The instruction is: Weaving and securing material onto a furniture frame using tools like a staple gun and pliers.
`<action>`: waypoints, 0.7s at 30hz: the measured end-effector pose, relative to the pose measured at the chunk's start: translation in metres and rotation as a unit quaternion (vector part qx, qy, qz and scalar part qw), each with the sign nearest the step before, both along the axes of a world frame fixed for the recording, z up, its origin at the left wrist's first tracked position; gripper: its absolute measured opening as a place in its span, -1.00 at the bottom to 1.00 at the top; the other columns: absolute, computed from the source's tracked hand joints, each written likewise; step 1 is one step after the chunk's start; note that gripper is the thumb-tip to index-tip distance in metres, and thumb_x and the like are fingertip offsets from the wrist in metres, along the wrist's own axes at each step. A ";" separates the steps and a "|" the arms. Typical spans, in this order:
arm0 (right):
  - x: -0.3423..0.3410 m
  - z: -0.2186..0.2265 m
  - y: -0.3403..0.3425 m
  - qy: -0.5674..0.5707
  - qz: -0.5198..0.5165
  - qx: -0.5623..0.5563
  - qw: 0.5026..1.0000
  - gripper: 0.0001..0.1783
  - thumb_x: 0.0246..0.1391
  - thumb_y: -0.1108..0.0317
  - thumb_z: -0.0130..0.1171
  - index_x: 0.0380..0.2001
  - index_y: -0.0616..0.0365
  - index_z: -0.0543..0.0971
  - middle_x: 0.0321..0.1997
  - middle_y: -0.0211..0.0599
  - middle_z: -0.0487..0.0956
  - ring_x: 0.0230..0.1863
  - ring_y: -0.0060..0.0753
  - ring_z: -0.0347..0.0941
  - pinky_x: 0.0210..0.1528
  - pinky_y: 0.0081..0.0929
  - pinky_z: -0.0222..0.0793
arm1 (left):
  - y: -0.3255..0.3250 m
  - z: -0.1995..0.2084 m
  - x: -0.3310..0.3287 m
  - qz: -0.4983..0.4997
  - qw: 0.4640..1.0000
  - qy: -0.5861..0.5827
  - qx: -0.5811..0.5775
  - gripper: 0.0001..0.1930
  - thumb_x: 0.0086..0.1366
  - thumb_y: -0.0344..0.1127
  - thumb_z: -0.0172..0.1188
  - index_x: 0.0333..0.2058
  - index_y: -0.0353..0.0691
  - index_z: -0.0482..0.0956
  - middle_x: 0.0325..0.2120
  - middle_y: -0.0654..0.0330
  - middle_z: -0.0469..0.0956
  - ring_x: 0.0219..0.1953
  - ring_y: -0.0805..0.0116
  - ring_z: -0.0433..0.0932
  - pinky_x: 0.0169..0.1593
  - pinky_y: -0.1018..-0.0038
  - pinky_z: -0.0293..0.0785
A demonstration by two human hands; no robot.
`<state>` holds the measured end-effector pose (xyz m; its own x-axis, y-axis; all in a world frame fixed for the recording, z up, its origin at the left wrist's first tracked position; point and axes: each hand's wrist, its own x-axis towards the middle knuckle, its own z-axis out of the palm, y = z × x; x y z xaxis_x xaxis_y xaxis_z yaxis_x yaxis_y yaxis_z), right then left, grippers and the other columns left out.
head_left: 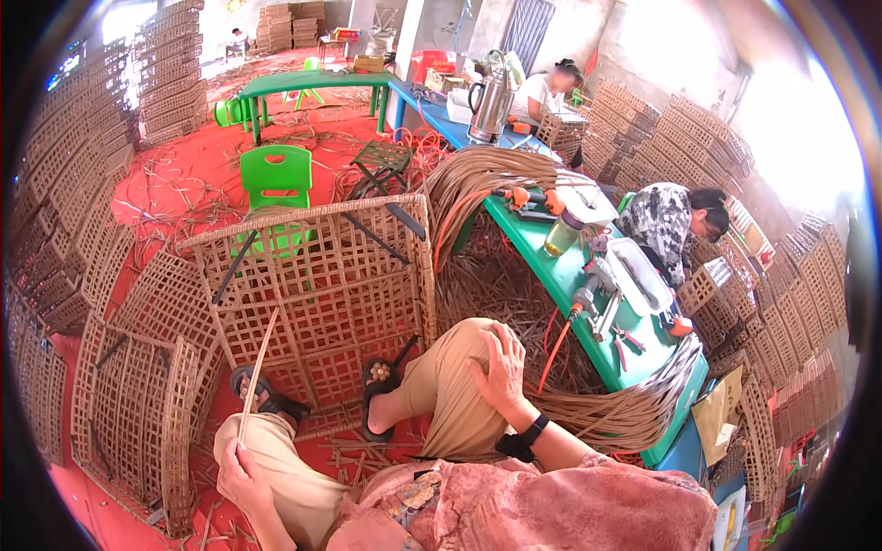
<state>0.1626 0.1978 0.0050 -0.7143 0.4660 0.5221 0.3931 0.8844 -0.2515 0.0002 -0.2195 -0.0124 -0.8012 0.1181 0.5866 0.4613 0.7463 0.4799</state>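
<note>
Between the fingers of my left hand, closed by my left thigh, a long thin tan weaving strip points up and away from me. Spread over my right knee, my right hand is open with nothing in it; a dark band circles that wrist. In front of my feet a large woven lattice tray stands tilted on the floor, its dark legs or braces showing on the face toward me. The strip's far end overlaps the tray's lattice in this view; I cannot tell whether they touch.
More woven frames lean at the left, with tall stacks behind. A green chair stands beyond the tray. On my right, a green table carries tools, a jar, pliers and strip bundles. Two people work past it.
</note>
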 end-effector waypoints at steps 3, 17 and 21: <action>0.000 0.000 0.000 -0.001 -0.002 0.000 1.000 -0.38 -0.13 0.22 0.25 0.04 0.13 0.35 0.22 -0.01 0.24 0.27 0.12 0.08 0.24 0.00 -0.03 | 0.001 0.002 0.001 0.001 1.000 -0.004 -0.001 -0.85 0.28 -0.40 0.05 -0.24 -0.33 0.52 -0.39 -0.02 0.58 -0.36 -0.03 0.56 -0.30 0.21 0.45; 0.001 0.000 0.000 -0.007 -0.004 -0.007 1.000 -0.37 -0.13 0.21 0.25 0.06 0.14 0.35 0.23 -0.01 0.23 0.29 0.11 0.06 0.26 -0.01 -0.06 | 0.000 0.000 0.000 0.008 1.000 -0.017 -0.010 -0.86 0.27 -0.42 0.05 -0.24 -0.32 0.52 -0.36 0.00 0.59 -0.33 0.00 0.57 -0.28 0.24 0.46; 0.001 -0.001 0.001 -0.006 -0.004 -0.006 1.000 -0.37 -0.13 0.21 0.25 0.06 0.14 0.35 0.23 -0.01 0.23 0.29 0.11 0.06 0.27 -0.01 -0.06 | 0.000 0.001 0.001 0.007 1.000 -0.012 -0.006 -0.86 0.26 -0.43 0.05 -0.24 -0.31 0.52 -0.37 0.00 0.59 -0.34 0.01 0.57 -0.29 0.24 0.46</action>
